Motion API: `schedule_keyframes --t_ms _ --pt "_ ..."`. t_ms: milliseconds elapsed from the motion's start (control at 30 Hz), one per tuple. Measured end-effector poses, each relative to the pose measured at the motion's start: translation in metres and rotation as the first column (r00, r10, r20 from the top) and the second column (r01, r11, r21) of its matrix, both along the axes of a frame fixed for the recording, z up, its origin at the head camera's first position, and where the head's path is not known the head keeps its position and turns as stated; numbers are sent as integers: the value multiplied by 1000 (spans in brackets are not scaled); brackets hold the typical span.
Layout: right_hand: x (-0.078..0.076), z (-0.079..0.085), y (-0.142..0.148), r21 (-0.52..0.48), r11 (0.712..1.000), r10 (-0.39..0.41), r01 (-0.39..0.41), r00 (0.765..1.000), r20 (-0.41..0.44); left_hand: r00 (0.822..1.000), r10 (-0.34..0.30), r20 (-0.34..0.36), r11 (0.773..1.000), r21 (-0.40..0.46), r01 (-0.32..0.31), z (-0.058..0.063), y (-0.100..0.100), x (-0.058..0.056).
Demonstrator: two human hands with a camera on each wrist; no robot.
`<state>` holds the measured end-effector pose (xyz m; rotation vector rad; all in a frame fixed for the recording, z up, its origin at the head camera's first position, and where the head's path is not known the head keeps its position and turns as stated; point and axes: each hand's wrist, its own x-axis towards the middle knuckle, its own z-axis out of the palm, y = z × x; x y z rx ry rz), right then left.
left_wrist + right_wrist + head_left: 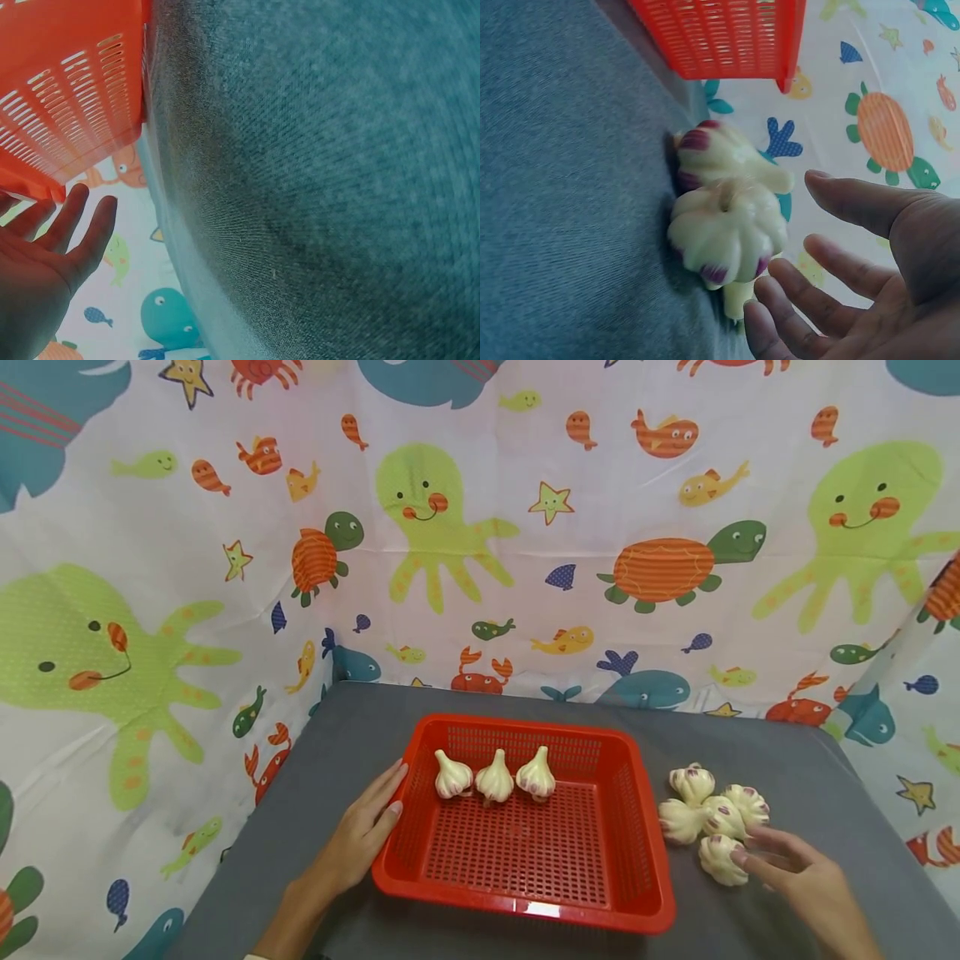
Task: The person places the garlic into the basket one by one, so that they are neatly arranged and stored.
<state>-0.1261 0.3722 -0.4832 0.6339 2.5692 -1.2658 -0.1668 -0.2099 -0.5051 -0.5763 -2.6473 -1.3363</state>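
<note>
Three garlic bulbs (494, 778) stand in a row near the back of the red plastic basket (525, 906). My left hand (358, 837) rests on the basket's left rim, its fingers extended along the edge. To the right of the basket, several garlic bulbs (693, 783) lie in a cluster on the table. My right hand (806, 881) is beside the nearest bulb (722, 860), with thumb and fingers spread apart. The right wrist view shows a gap between the thumb and that bulb (727, 229), so nothing is gripped.
A grey cloth-covered table (341, 743) bears the basket and the loose bulbs. A white curtain (487, 643) printed with sea animals surrounds the table at the back and both sides.
</note>
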Motion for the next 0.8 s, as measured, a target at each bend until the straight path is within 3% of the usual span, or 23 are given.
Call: schedule_keyframes --t_ms 800 --pt "-4 -24 5 73 995 53 -62 990 130 1000 3 3 1000 -14 -3 1 0 1"
